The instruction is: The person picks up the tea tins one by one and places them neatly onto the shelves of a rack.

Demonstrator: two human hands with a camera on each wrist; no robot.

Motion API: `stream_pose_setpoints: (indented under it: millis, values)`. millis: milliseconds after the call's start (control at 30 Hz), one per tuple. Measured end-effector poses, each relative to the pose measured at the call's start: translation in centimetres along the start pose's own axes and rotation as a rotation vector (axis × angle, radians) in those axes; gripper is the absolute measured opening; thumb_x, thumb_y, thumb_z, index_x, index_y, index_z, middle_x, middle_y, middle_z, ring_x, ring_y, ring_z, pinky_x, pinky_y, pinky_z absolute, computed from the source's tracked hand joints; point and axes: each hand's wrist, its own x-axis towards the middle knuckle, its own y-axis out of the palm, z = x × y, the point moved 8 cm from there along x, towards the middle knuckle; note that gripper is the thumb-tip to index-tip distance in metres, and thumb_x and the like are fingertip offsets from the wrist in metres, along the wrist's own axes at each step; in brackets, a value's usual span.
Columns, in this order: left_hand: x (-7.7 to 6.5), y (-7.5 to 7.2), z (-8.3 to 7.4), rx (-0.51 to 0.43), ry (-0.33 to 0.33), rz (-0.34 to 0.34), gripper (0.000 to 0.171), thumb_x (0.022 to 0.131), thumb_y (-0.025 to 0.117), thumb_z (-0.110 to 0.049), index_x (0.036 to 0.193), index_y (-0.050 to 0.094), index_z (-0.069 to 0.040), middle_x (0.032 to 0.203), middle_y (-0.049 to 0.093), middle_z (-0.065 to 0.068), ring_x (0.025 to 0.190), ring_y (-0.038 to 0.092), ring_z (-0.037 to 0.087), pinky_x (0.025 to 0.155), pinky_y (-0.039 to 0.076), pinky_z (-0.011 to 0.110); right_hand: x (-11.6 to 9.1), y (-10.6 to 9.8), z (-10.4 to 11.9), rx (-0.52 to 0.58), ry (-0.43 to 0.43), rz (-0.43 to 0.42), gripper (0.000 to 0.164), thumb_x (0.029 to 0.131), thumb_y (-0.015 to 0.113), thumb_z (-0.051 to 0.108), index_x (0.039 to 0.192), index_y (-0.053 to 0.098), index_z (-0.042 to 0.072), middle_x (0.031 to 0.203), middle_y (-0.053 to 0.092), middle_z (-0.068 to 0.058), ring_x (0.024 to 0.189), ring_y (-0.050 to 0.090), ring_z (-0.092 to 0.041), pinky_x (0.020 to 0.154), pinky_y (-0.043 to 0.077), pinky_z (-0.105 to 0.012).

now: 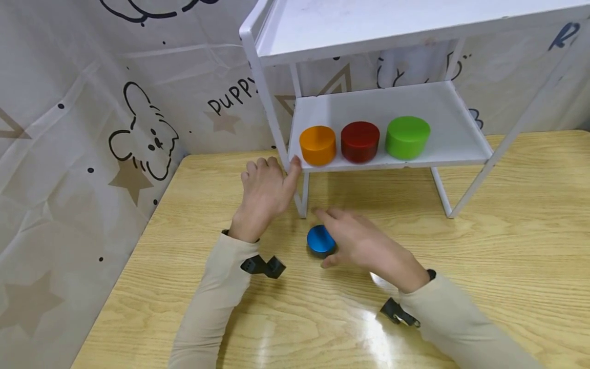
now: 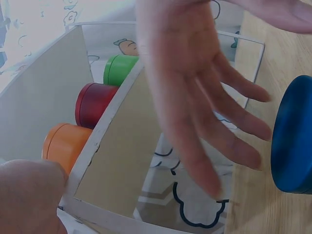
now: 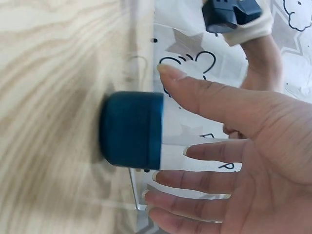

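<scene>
A round blue tin [image 1: 321,240] stands on the wooden table in front of the shelf. My right hand [image 1: 361,241] is just over and beside it, fingers spread and thumb apart; in the right wrist view a gap shows between the palm and the blue tin [image 3: 131,129]. My left hand [image 1: 267,195] grips the left front corner of the white shelf [image 1: 369,107], thumb at its edge close to the orange tin [image 1: 318,145]. To the right of that tin stand a dark red tin [image 1: 360,142] and a green tin [image 1: 407,137] on the same board.
The shelf's upper board [image 1: 392,25] overhangs the tins. Its thin metal legs [image 1: 470,184] stand on the wooden table [image 1: 521,246]. A patterned cloth [image 1: 60,169] hangs at the left and behind. Small black devices [image 1: 265,266] are strapped to both wrists.
</scene>
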Motion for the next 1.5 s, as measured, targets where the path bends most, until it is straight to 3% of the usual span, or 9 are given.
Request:
stream_pose_setpoints:
  millis: [433,1100,1500]
  values:
    - [0.0,-0.2,-0.1,0.008,-0.002,0.003,0.07,0.099,0.017,-0.054,0.096,0.054,0.005,0.091,0.049,0.02,0.085,0.042,0.038,0.076,0.035,0.047,0.4,1.2,0.4,-0.069,-0.043,0.008,0.071,0.073,0.085,0.021,0.134,0.052,0.003,0.123,0.056,-0.018,0.105,0.057,-0.033,0.089,0.048,-0.045]
    - [-0.2,-0.3,0.2,0.014,-0.021,-0.009,0.07,0.099,0.016,-0.054,0.099,0.054,0.006,0.095,0.05,0.02,0.088,0.041,0.039,0.08,0.032,0.049,0.8,2.3,0.2,-0.068,-0.054,0.034,0.071,0.075,0.083,0.022,0.135,0.05,0.003,0.118,0.057,-0.017,0.101,0.059,-0.032,0.086,0.05,-0.044]
    - [-0.1,-0.3,-0.1,0.01,0.0,-0.03,0.061,0.099,0.018,-0.052,0.087,0.049,-0.001,0.088,0.04,0.016,0.086,0.031,0.035,0.077,0.022,0.044,0.9,2.6,0.4,-0.091,-0.043,0.03,0.068,0.076,0.083,0.022,0.134,0.052,0.005,0.117,0.058,-0.016,0.1,0.058,-0.033,0.083,0.05,-0.047]
